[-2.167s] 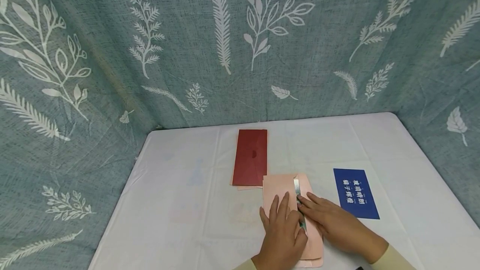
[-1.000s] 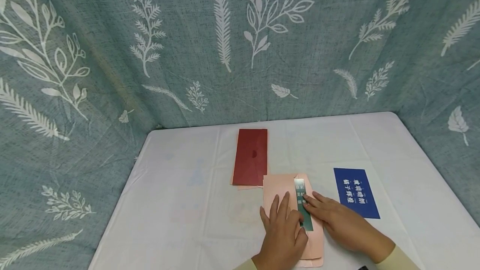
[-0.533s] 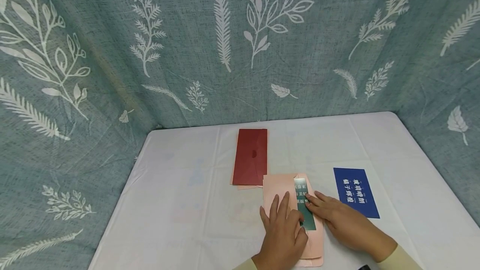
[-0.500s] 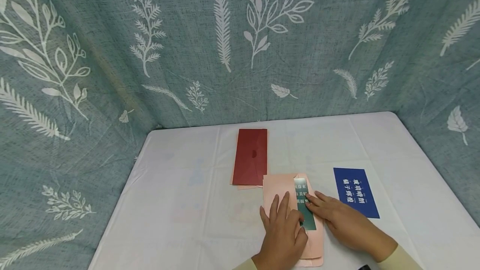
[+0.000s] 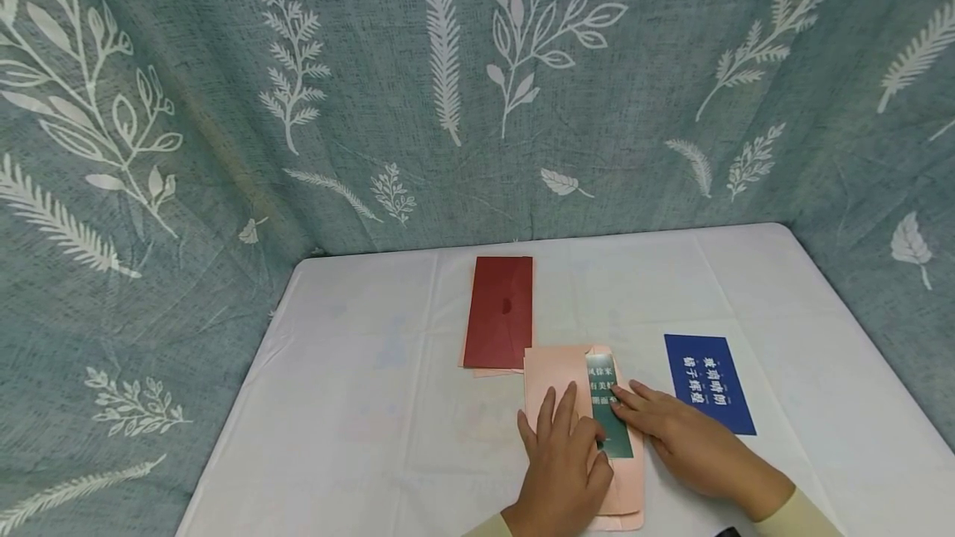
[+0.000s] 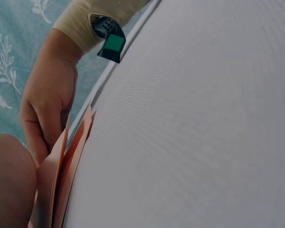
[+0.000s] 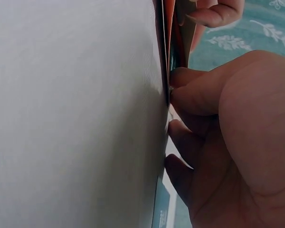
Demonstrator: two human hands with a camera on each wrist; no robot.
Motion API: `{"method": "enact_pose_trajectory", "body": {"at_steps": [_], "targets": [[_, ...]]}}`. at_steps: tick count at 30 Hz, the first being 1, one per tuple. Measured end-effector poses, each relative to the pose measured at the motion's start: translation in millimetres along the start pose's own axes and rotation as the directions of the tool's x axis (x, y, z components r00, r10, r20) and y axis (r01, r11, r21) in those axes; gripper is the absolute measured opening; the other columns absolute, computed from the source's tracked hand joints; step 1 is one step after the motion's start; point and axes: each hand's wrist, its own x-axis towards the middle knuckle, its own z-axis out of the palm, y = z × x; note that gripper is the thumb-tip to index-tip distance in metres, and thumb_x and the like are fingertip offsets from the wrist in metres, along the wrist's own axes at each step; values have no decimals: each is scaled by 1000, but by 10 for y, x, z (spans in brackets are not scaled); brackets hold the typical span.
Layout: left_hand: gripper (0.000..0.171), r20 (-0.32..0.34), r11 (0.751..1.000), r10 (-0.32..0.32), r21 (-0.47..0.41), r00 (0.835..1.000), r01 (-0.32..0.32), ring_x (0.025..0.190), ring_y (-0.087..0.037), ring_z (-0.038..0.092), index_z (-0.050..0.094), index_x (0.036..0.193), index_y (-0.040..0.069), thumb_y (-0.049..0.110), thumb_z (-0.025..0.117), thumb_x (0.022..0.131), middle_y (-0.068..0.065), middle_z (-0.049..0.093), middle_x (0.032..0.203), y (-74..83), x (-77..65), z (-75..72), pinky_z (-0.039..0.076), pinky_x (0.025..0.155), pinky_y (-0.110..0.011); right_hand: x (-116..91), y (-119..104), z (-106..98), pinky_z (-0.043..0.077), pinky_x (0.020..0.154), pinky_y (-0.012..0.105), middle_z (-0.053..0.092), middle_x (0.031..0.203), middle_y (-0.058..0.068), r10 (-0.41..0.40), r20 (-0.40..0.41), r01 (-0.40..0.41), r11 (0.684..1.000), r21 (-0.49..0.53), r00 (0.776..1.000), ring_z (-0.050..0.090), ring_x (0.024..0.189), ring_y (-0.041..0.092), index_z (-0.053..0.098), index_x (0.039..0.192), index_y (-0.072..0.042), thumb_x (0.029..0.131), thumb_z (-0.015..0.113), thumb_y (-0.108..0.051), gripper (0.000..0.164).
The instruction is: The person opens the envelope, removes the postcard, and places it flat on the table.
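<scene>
A pink envelope (image 5: pixel 555 363) lies at the front of the table with its opening to the right. A dark green card with pale writing (image 5: pixel 613 440) sticks partly out of it; the rest is hidden inside. My left hand (image 5: pixel 559 462) rests on the envelope, its middle fingers spread, while the bent index finger and thumb hold the opening's edge. My right hand (image 5: pixel 686 442) presses straight fingertips on the card's exposed part. In the left wrist view the envelope's layers (image 6: pixel 61 175) stand apart. Seen from the right wrist, my right fingertips (image 7: pixel 180 97) are right at the opening.
A dark red envelope (image 5: pixel 496 313) lies farther back, over pale pink paper. To the right is a blue card with white characters (image 5: pixel 709 384). The white-covered table (image 5: pixel 373 437) meets a green leaf-patterned curtain (image 5: pixel 477 181) at its back and sides.
The green card has slid rightward out of the pink envelope, from a thin strip to a wider part showing several characters. My right hand moved right with it; my left hand stayed put.
</scene>
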Motion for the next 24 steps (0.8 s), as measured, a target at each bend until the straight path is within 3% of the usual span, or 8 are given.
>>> {"method": "enact_pose_trajectory", "body": {"at_steps": [24], "targets": [[12, 25, 1000, -21, -8, 999, 21, 155, -50, 28, 64, 109, 19, 18, 56, 100, -21, 38, 169, 16, 19, -18, 13, 101, -94, -35, 75, -69, 44, 112, 62, 52, 164, 1, 79, 38, -80, 996, 26, 996, 45, 151, 37, 70, 149, -15, 109, 66, -12, 41]]}}
